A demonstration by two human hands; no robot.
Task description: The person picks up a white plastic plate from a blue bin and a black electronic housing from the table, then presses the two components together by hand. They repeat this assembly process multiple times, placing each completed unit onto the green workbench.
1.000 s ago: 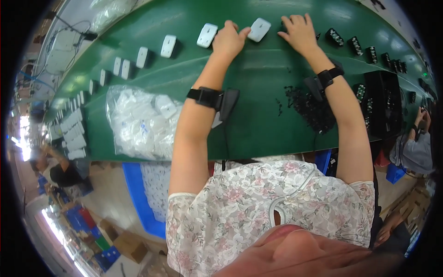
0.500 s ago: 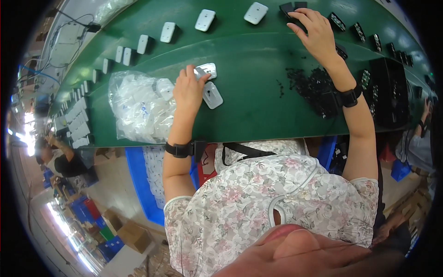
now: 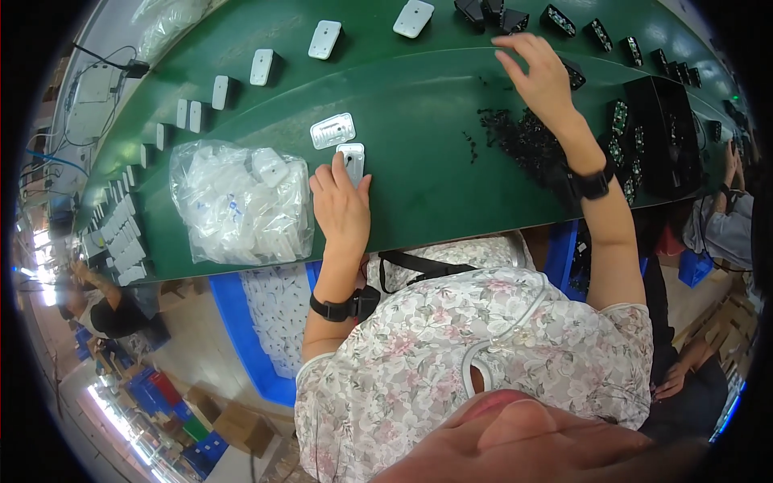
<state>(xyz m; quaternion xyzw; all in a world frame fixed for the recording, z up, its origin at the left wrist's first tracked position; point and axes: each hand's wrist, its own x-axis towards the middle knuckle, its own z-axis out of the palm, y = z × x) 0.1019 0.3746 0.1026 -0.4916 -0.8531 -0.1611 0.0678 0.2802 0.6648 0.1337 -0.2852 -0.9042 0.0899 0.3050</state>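
My left hand (image 3: 342, 205) has its fingers and thumb around a small white plastic cover (image 3: 353, 165) on the green table. Just beyond it lies a second white cover (image 3: 332, 130), its ribbed inner side up. My right hand (image 3: 541, 80) hovers with thumb and fingers apart and nothing between them. Close beyond its fingertips stand several black plastic housings (image 3: 493, 12). A pile of small black parts (image 3: 523, 145) is spread on the table below that hand.
Left of my left hand sits a clear bag of white parts (image 3: 241, 205). White-topped black devices (image 3: 325, 40) line the far left; open housings with circuit boards (image 3: 598, 34) line the far right. A black box (image 3: 664, 137) stands at right. Below the table edge is a blue bin (image 3: 241, 338).
My left hand has left the farther cover and come nearer, onto the other one. My right hand has drawn back slightly from the black housings. The whole view has shifted a little.
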